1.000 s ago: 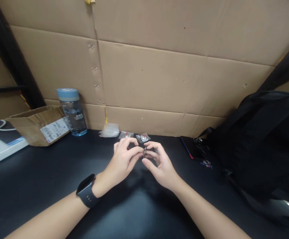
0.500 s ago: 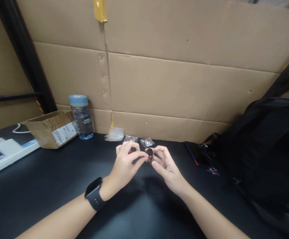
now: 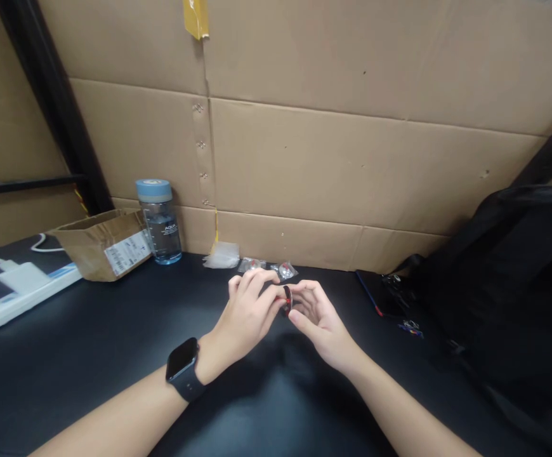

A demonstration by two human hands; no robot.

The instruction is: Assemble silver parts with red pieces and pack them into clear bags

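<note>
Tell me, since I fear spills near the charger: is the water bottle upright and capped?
Upright and capped: the water bottle stands on its base against the cardboard, blue lid on top.

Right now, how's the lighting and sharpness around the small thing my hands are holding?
Head view: dim and soft. The small round part, pinched between left hand and right hand, is too blurred for detail. Hand shadows fall on the glossy black table; straight edges bow near the frame's sides.

Small round disc (image 3: pixel 287 297), dark with red marks and a shiny rim, held on edge, raised just above the black table (image 3: pixel 90 336), near its back edge
</note>
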